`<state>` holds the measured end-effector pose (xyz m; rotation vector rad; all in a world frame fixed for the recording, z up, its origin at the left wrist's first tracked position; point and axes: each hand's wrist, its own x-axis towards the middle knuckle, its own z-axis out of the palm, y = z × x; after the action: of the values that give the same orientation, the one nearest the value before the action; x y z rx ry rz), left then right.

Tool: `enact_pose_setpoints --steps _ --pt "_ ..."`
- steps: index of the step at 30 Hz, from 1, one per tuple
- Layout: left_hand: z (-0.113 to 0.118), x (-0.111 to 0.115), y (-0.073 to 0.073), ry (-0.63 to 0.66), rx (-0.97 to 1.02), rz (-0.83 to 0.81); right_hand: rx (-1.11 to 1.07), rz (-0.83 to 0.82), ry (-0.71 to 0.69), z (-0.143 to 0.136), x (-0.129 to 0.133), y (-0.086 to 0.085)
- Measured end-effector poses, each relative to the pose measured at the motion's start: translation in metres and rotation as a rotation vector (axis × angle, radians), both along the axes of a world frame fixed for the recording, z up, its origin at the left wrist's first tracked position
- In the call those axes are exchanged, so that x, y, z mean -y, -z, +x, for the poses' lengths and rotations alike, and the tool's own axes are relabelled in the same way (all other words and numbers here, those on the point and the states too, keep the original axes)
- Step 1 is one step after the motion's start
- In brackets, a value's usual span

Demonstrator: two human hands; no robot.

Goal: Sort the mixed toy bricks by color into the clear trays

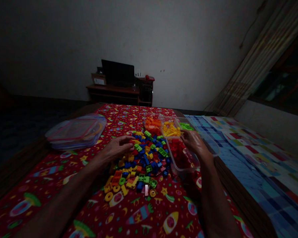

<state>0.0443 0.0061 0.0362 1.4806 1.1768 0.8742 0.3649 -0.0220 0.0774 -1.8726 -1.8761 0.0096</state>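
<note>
A heap of mixed toy building bricks (146, 158) lies on a red patterned cloth. At the heap's left side is my left hand (118, 147), thumb and fingers apart, tips touching or just above the bricks. My right hand (195, 142) is over the clear plastic containers, its fingers curled together beside the yellow bricks (171, 129); anything in the fingertips is hidden. Below that hand, red bricks (178, 153) fill part of a clear container (186, 170). Orange bricks (153, 123) and light green bricks (186, 126) sit in separate containers behind.
Stacked clear plastic lids (76, 132) lie on the cloth (139, 215) at left. A bed surface with blue checked fabric (240, 172) adjoins at right. Against the far wall stands a low desk (114, 90) bearing a dark monitor (118, 72) and a red telephone (149, 78).
</note>
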Motion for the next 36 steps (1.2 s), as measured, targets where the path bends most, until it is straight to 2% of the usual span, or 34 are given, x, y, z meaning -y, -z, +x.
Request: enact_pose_setpoints --steps 2,5,7,9,12,15,17,19,24,27,33,34,36 --pt "0.001 0.0 0.002 0.008 0.011 -0.003 -0.034 0.048 -0.025 -0.006 0.001 -0.001" --pt "0.003 0.0 0.004 0.019 0.02 -0.009 -0.096 0.084 -0.171 -0.024 0.001 0.001" --pt "0.003 -0.001 0.005 0.023 0.004 -0.004 -0.051 0.023 -0.27 -0.037 0.002 0.004" --pt "0.004 -0.002 0.006 0.016 -0.021 0.009 0.085 -0.095 -0.306 -0.045 0.004 0.007" --pt "0.004 -0.002 0.006 0.004 -0.04 0.018 0.266 -0.232 -0.242 -0.043 0.007 0.007" --pt "0.004 -0.002 0.004 0.005 -0.046 0.025 0.279 -0.302 -0.1 -0.029 0.012 0.002" --pt "0.005 -0.001 0.002 0.007 -0.057 0.033 0.24 -0.289 -0.032 -0.021 0.015 -0.004" --pt "0.005 0.0 0.0 0.005 -0.074 0.044 0.19 -0.207 -0.042 -0.019 0.018 -0.007" --pt "0.007 0.003 -0.001 0.003 -0.144 0.129 0.145 0.012 -0.226 -0.043 0.018 0.003" --pt "0.003 -0.001 0.005 0.011 -0.209 0.218 0.147 0.01 -0.363 -0.069 0.016 0.018" --pt "-0.03 -0.027 0.018 -0.083 -0.526 0.457 0.145 0.039 -0.831 -0.11 0.014 0.047" --pt "-0.037 -0.031 0.019 -0.059 -0.582 0.464 0.158 0.038 -0.862 -0.112 0.013 0.049" --pt "-0.05 -0.036 0.024 0.033 -0.67 0.447 0.186 0.006 -0.839 -0.112 0.011 0.049"
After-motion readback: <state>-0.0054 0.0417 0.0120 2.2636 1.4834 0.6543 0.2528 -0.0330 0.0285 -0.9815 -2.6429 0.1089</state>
